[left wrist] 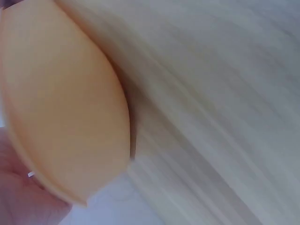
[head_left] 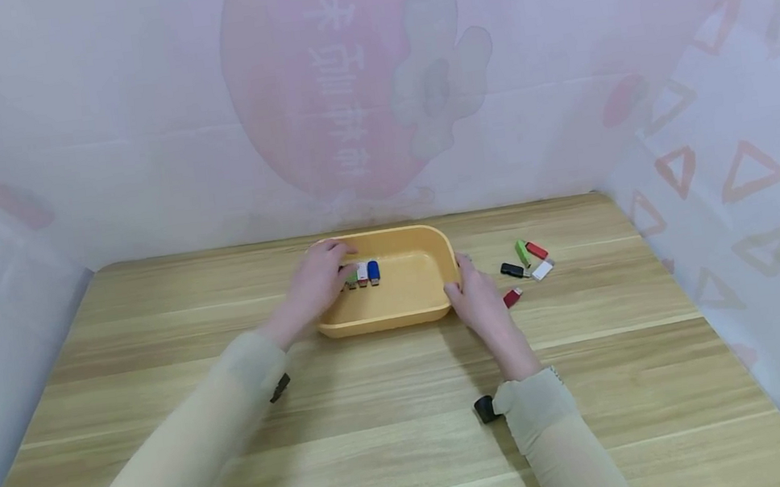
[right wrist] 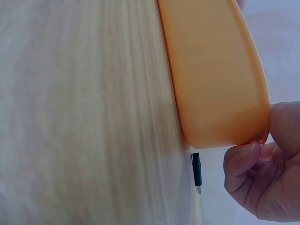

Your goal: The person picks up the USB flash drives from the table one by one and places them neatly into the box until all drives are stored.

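- We see a shallow yellow plastic tray with rounded corners (head_left: 415, 283) sitting flat on the light wooden table (head_left: 385, 439), near the far edge and roughly centred.
- Left hand (head_left: 318, 283): it lies over the tray's left rim, fingers curled down toward the inside. We judge that it grips the rim, or touches the sticks there, but the head view does not settle which. The left wrist view is blurred and shows only the tray's outer wall (left wrist: 65, 108) and a bit of palm (left wrist: 18, 197).
- Right hand (head_left: 477, 298): it is against the tray's right near corner. In the right wrist view the thumb and bent fingers (right wrist: 243, 161) pinch the rim at that corner (right wrist: 255, 136), so this hand is clamped on the tray. With a hand at each end, the tray is likely being steadied or squared up.
- Inside the tray, along its left side, small USB sticks stand in a row, just beside the left fingers: a blue one (head_left: 373, 271), a white-and-red one (head_left: 362, 273) and a green one (head_left: 352, 277), partly hidden.
- Loose on the table right of the tray, apart from it: a black stick (head_left: 512, 269), a green stick (head_left: 522, 252), a red stick (head_left: 537, 250), a white stick (head_left: 543, 270), and a second red stick (head_left: 512, 297) nearest the right hand.
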